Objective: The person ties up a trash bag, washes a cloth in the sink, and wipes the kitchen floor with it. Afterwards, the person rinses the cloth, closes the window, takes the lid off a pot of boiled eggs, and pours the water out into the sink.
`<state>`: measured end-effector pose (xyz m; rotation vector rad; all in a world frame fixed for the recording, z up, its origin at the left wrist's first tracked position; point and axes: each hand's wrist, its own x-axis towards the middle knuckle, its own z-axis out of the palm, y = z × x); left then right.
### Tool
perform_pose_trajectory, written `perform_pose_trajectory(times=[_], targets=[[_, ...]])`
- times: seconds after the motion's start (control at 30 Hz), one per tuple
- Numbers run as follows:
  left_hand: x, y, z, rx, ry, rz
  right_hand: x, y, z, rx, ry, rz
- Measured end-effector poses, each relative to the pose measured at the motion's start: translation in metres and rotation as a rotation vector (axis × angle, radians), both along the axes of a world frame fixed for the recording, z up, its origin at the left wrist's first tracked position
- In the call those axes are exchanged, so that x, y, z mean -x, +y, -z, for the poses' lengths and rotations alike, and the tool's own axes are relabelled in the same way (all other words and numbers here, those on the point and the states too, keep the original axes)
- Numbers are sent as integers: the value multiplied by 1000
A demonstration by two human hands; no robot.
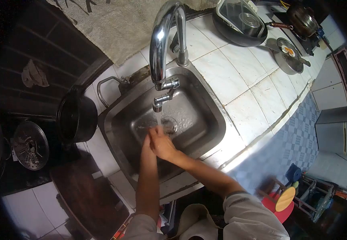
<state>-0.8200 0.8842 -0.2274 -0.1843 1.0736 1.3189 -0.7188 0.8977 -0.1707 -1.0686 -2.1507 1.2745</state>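
Note:
Water runs from a chrome faucet (158, 52) with a jointed swivel nozzle (164, 96) into a stainless steel sink (199, 136). Just under the stream, my two hands are pressed together over the basin. My right hand (164, 147) lies across my left and its fingers curl around it. Most of my left hand (147, 141) is hidden behind the right, so its fingers do not show clearly. Below the hands, the round drain (169, 125) is partly covered. No soap or dish can be made out in either hand.
White tiles (237, 96) border the sink. At the back right are a dark pan (237, 34) holding containers, a metal pot (288, 62) with eggs on top, and a stove pot (301, 20). A black pot (81, 120) and a wooden board (87, 196) lie left.

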Motion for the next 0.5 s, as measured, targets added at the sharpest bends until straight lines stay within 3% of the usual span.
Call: perform_pose_trajectory(times=[0.03, 0.1, 0.13, 0.17, 0.23, 0.27, 0.3, 0.37, 0.43, 0.47, 0.5], targets=[[2, 2, 2, 24, -11, -39, -1, 0, 1, 0, -2, -3], [8, 2, 7, 73, -31, -120, -4, 3, 5, 69, 47, 378], [15, 0, 15, -10, -323, -168, -6, 7, 14, 3, 40, 494], [8, 2, -4, -12, -325, -169, -4, 11, 30, 2, 38, 493], [-6, 6, -39, -188, -431, -326, 3, 20, 69, 511, -95, 591], [-5, 5, -39, -238, -448, -345, 10, 23, 98, 509, -92, 592], [-5, 4, -40, -238, -446, -344, 18, 24, 129, 979, 286, 628], [-3, 4, -43, -167, -311, -371, 22, 31, 119, 1439, 688, 627], [5, -3, -37, -113, -262, -313, 22, 44, 94, 1600, 744, 497], [8, -6, -34, -62, -217, -253, 26, 45, 111, 1599, 750, 494], [9, -9, -31, -67, -213, -246, 32, 49, 127, 1134, 316, 454]])
